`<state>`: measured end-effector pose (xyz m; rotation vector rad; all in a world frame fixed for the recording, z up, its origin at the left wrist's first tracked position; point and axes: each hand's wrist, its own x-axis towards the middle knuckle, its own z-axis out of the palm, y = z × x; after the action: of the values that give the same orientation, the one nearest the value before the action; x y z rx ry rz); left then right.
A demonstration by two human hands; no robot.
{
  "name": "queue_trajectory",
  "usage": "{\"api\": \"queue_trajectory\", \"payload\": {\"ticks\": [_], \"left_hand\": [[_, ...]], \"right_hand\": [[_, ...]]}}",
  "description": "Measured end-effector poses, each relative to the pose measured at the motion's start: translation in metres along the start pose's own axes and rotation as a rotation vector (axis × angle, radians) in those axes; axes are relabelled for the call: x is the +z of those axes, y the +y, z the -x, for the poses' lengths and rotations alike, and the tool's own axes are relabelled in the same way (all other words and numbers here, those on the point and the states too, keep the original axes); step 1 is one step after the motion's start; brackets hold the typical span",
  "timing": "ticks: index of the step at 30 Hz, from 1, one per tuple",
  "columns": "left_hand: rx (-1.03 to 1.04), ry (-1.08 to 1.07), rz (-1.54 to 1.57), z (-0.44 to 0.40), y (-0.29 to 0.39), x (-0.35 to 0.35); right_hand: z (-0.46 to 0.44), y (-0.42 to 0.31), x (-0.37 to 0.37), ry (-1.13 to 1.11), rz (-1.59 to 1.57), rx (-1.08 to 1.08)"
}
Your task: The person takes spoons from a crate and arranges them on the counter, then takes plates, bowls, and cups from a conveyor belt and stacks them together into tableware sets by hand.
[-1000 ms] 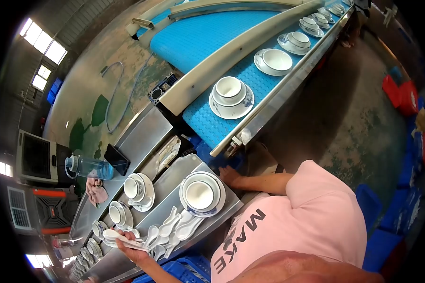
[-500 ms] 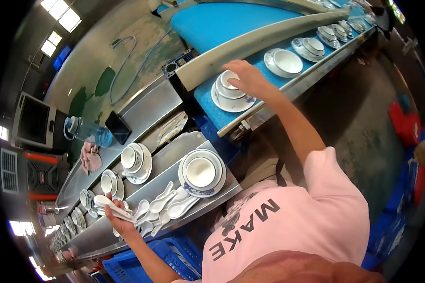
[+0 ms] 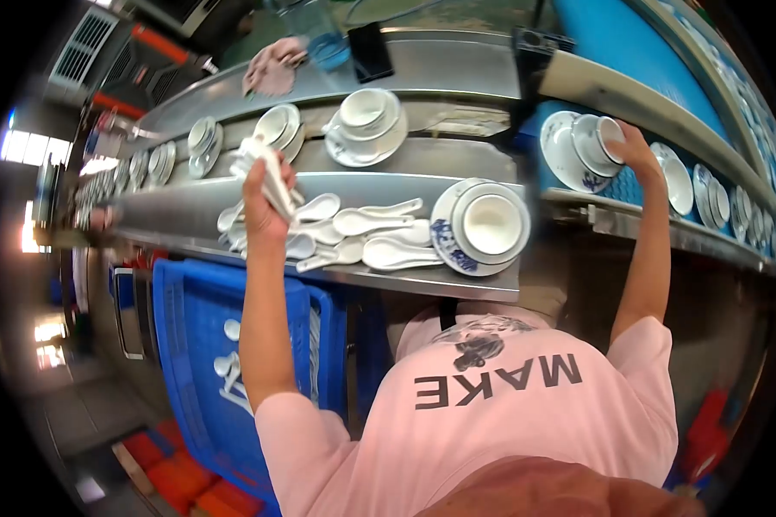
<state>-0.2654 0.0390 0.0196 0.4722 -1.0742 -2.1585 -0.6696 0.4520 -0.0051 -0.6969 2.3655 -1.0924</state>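
My left hand is closed around several white soup spoons, raised above the metal ledge. Below it, more white soup spoons lie in a loose pile. Beside the pile stands a set of nested bowls on plates, the lower plate blue-patterned. My right hand grips the rim of a small white bowl. That bowl is nested in a larger one on a blue-patterned plate, at the near end of the blue belt.
More bowl-and-plate sets line the metal channel to the left. Further sets stand along the belt to the right. A blue crate with a few spoons inside is below the ledge. A phone and a pink cloth lie behind.
The view has turned to the left. My left hand has lifted the spoons higher above the pile. My right hand has stayed at the small bowl, its fingers now on the rim.
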Motion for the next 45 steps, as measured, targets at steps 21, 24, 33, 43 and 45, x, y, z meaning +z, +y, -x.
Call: {"api": "queue_trajectory", "payload": {"ticks": [21, 24, 33, 43, 45], "left_hand": [[-0.051, 0.025, -0.048, 0.002, -0.004, 0.018], [-0.071, 0.025, -0.036, 0.001, -0.005, 0.020], [-0.067, 0.019, 0.000, 0.006, -0.005, 0.022], [-0.035, 0.041, -0.063, 0.005, -0.002, 0.021], [-0.026, 0.040, -0.058, 0.007, 0.001, 0.021]], "right_hand": [[-0.010, 0.010, 0.006, 0.631, 0.427, -0.435], [0.000, 0.079, -0.063, 0.441, 0.631, -0.121], [0.030, 0.066, -0.026, 0.272, -0.271, 0.048], [-0.100, -0.064, 0.134, 0.163, -0.922, -0.009], [-0.147, -0.076, 0.148, 0.232, -0.803, 0.003]]}}
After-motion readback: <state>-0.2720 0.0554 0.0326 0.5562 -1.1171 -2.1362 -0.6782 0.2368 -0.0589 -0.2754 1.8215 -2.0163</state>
